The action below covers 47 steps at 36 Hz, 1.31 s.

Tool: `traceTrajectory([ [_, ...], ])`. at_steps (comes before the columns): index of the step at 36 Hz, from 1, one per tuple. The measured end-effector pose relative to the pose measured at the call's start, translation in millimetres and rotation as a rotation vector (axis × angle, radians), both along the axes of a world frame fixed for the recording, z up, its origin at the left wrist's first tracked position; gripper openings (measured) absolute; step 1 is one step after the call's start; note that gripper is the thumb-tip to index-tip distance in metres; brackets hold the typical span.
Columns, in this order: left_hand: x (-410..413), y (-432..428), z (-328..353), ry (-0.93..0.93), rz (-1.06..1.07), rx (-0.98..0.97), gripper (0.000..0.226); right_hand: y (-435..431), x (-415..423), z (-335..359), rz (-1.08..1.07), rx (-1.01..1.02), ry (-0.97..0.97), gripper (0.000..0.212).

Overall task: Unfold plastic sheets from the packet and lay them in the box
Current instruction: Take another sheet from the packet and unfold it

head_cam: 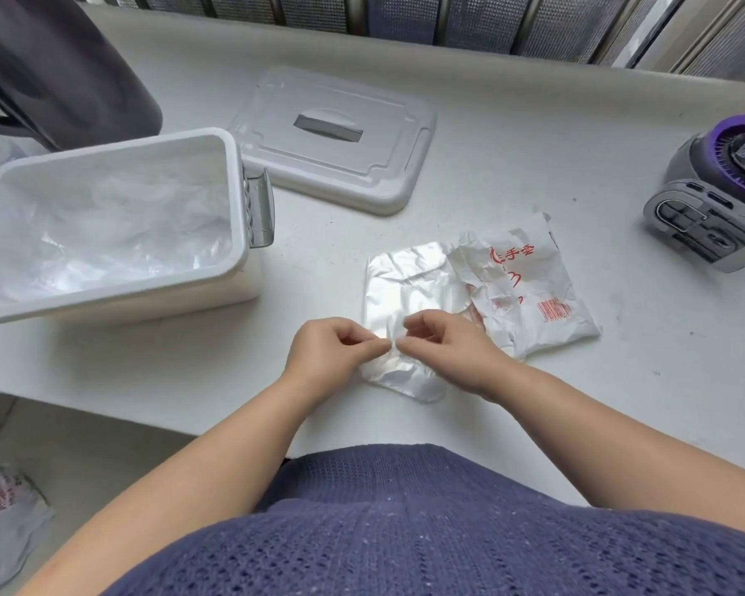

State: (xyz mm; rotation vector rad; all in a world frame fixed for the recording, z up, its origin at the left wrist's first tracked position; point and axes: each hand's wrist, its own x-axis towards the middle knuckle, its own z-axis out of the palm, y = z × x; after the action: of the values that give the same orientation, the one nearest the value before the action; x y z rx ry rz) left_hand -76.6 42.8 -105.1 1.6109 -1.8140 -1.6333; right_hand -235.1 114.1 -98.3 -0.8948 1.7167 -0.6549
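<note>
Evidently left hand (328, 352) and right hand (446, 347) pinch-grip the folded sheet (407, 286) to part it; box (168, 301) sits open nearby.

Looks like a home, a spot by a window. A plain white table (491, 174) runs along a row of grey mesh window screens (405, 15) in metal frames. Household stuff sits on it: a grey-and-purple handheld vacuum-type appliance (715, 195), a dark grey rounded appliance body (61, 58), and a white plastic storage box (117, 217) with a slotted white lid (336, 139) beside it. A crumpled printed wrapper (5, 518) lies on the pale floor.
</note>
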Motion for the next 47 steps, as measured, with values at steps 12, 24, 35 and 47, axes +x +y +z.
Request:
traceTrajectory([
  [12,-3.1,-4.1,19.8,0.300,0.301,0.160,0.019,-6.6,3.3,8.8,0.065,-0.128,0.218,0.010],
  [24,-0.2,-54.0,110.5,0.637,0.575,-0.338,0.020,-21.5,8.9,47.5,0.301,0.037,0.685,0.046],
  [35,48.5,-74.3,129.6,0.768,0.595,-0.103,0.021,-86.3,74.7,92.8,-0.022,-0.286,0.033,0.100],
  [47,149.0,-129.8,114.6,-0.102,0.513,-0.392,0.029,-175.2,144.4,111.1,0.124,-0.574,0.419,0.049],
])
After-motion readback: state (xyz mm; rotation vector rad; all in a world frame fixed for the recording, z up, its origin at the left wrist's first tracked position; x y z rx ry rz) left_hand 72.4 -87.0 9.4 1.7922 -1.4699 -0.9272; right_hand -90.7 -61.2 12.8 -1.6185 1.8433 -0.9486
